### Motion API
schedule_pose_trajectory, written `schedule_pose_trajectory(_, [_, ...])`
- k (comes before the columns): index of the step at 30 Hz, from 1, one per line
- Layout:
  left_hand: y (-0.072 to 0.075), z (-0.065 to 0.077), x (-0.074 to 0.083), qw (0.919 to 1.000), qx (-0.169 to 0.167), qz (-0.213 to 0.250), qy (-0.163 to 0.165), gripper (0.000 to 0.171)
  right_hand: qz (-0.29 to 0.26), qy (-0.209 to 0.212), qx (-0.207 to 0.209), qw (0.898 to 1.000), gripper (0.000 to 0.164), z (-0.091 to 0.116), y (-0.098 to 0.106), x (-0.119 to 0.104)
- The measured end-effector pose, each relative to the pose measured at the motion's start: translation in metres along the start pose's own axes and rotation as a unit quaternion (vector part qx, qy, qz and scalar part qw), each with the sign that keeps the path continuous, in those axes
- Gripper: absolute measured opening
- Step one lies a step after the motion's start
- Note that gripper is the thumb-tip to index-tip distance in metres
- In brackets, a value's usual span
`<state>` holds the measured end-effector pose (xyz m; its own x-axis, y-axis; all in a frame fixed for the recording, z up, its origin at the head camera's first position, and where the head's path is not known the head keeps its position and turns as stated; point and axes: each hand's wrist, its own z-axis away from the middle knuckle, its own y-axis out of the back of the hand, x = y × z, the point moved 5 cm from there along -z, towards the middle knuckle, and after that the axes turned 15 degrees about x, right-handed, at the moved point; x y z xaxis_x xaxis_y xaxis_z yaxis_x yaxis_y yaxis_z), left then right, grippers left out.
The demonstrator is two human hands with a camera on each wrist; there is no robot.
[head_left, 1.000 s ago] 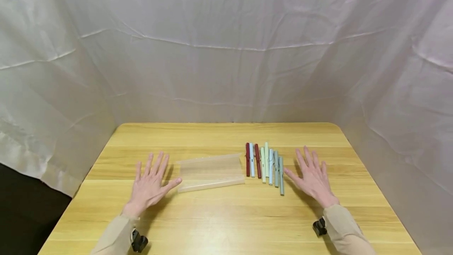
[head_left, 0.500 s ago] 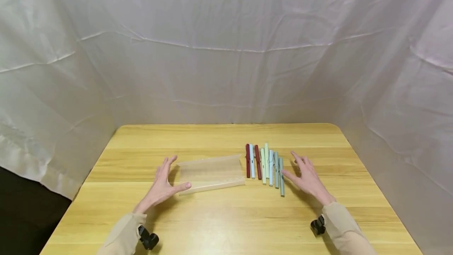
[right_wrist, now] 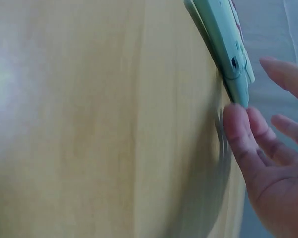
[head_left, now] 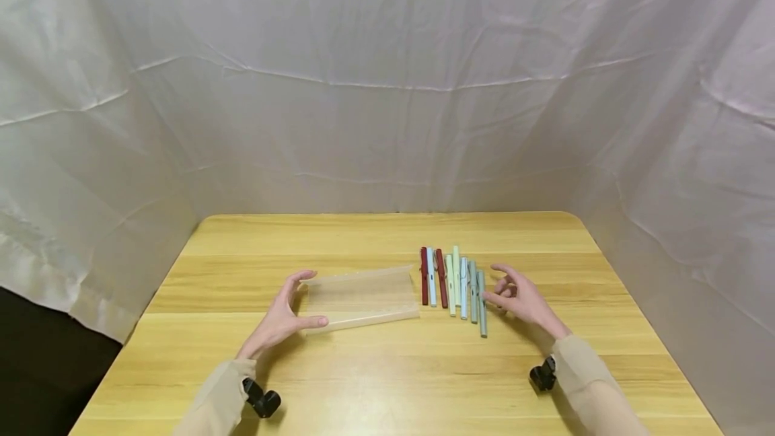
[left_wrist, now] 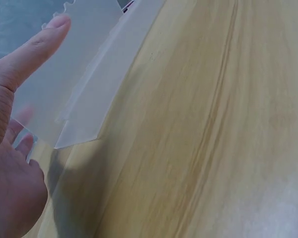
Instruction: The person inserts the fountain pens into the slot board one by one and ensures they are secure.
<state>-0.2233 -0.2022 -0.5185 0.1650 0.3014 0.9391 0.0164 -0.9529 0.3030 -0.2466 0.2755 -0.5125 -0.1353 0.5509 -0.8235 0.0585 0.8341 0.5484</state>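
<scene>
As head view shows, the left hand (head_left: pixel 280 320) spans one end of the tray (head_left: pixel 360 291), left of the pens (head_left: pixel 463 288). Left wrist: fingers wide, no grip seen — lopsided pressure could skid it. Right wrist: right hand (right_wrist: pixel 279 182) half-curled by the end pen (right_wrist: pixel 223 39), hold unclear — a bump might scatter the row.

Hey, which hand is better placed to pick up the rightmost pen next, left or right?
The right hand, probably. It is at the rightmost pen, though whether it grips it is unclear. The left hand is at the end of the tray away from the pens.
</scene>
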Motion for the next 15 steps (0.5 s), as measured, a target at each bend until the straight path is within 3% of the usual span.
schedule_pose_trajectory(6, [-0.005,-0.002,-0.004,0.9992,-0.009,0.037,0.009,0.095,-0.051,-0.039,-0.034,0.997,0.078,-0.007,-0.003,0.003])
schedule_pose_trajectory(15, [-0.013,-0.003,-0.009,0.999,-0.007,0.032,0.029,0.101,-0.085,-0.092,-0.071,0.99,0.083,-0.013,-0.01,0.009])
